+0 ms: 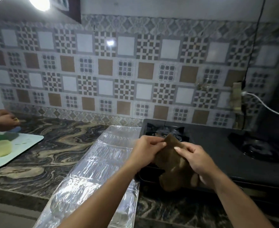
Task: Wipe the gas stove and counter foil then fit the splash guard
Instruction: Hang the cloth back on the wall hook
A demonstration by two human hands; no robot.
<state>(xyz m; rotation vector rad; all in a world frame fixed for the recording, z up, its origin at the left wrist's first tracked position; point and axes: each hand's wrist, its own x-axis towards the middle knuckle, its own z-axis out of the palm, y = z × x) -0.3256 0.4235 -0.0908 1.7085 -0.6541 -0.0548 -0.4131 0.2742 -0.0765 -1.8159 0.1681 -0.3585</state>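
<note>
A brown cloth hangs between my two hands above the front left part of the black gas stove. My left hand pinches the cloth's upper left edge. My right hand grips its right side, with the thumb across the top. A long silver foil panel lies flat on the marble counter just left of the stove; my left forearm crosses over it. The stove's left burner shows behind the cloth, and the right burner sits in shadow.
Another person's hands work at the far left above a pale tray holding yellow and green food pieces. A patterned tile wall backs the counter. A wall socket with a white cable is at the right.
</note>
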